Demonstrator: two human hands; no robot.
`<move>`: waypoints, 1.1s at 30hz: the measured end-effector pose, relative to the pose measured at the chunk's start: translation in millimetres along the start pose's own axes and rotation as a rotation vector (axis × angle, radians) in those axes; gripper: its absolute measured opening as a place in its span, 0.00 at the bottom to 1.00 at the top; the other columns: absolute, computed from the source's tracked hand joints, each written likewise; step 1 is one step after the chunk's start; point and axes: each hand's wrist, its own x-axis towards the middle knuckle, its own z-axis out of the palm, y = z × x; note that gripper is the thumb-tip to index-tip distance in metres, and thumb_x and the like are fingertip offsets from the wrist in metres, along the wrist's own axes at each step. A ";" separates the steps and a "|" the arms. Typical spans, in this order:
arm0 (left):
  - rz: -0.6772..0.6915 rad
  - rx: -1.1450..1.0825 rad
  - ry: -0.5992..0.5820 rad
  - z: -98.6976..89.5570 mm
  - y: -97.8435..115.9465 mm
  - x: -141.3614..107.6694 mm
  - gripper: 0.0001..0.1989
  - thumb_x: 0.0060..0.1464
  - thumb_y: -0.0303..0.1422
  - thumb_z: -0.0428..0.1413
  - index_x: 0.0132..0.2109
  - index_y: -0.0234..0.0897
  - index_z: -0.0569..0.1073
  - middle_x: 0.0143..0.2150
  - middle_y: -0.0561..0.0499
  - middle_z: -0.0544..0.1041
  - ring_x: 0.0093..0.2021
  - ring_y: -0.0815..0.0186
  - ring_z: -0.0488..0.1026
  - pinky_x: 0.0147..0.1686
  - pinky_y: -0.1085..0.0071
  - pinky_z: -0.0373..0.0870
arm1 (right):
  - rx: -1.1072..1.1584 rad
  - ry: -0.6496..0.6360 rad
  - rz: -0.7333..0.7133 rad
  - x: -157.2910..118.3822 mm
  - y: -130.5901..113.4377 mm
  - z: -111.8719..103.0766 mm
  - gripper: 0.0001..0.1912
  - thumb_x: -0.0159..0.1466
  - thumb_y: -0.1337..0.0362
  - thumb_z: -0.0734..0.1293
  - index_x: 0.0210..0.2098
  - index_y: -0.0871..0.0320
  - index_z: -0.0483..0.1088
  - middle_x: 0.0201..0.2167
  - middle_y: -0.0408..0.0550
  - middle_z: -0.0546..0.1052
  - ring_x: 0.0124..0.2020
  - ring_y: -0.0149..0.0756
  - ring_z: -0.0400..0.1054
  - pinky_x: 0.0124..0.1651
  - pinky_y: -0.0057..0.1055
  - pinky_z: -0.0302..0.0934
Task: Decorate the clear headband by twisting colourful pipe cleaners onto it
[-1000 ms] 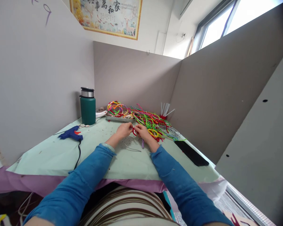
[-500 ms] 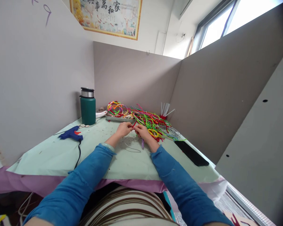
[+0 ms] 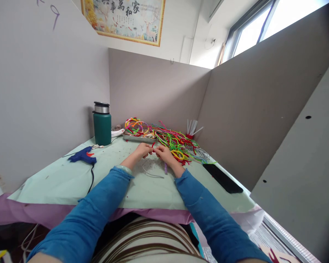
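Between my fingertips is a short red pipe cleaner (image 3: 153, 145), its end sticking up. My left hand (image 3: 144, 150) pinches it from the left, and my right hand (image 3: 162, 152) pinches close beside it from the right; the fingers hide most of the piece. A thin grey wire (image 3: 153, 176) hangs or lies curved below my left hand, and I cannot tell whether it joins the red piece. Just under my right wrist lies a short purple pipe cleaner (image 3: 166, 168). A tangled heap of coloured pipe cleaners (image 3: 178, 140) spreads behind my right hand.
A metal tray (image 3: 138, 139) holds bent coloured pieces at the back. On the left are a green bottle (image 3: 102, 128) and a blue glue gun (image 3: 82, 156) with a black cord. A black phone (image 3: 222, 178) lies right; white sticks (image 3: 192, 128) stand behind. Grey partitions enclose the table.
My left hand has shifted slightly left and turned. The red pipe cleaner has tipped more upright and moved a little left; the grey wire's upper part has moved slightly.
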 end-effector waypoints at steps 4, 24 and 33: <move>-0.094 0.056 0.019 -0.6 2.8 -0.8 0.14 0.48 0.41 0.58 0.28 0.32 0.73 0.17 0.53 0.67 0.14 0.74 0.57 0.17 0.73 0.52 | -0.022 -0.022 -0.034 -1.7 -2.1 1.0 0.15 0.56 0.52 0.65 0.25 0.59 0.65 0.17 0.39 0.64 0.20 0.27 0.54 0.24 0.26 0.49; 0.430 0.533 0.207 2.5 -1.8 -0.2 0.11 0.53 0.32 0.55 0.43 0.38 0.79 0.44 0.48 0.79 0.44 0.62 0.73 0.45 0.72 0.65 | 0.013 0.147 0.085 4.0 3.0 -1.8 0.12 0.51 0.57 0.65 0.20 0.58 0.63 0.15 0.38 0.63 0.19 0.27 0.54 0.23 0.26 0.49; 0.423 0.595 0.156 0.4 -0.8 -1.9 0.13 0.54 0.34 0.55 0.44 0.41 0.80 0.44 0.48 0.80 0.44 0.62 0.74 0.45 0.73 0.66 | -0.002 0.140 0.074 3.3 2.1 0.0 0.11 0.51 0.58 0.64 0.19 0.58 0.63 0.15 0.38 0.62 0.19 0.27 0.54 0.23 0.25 0.49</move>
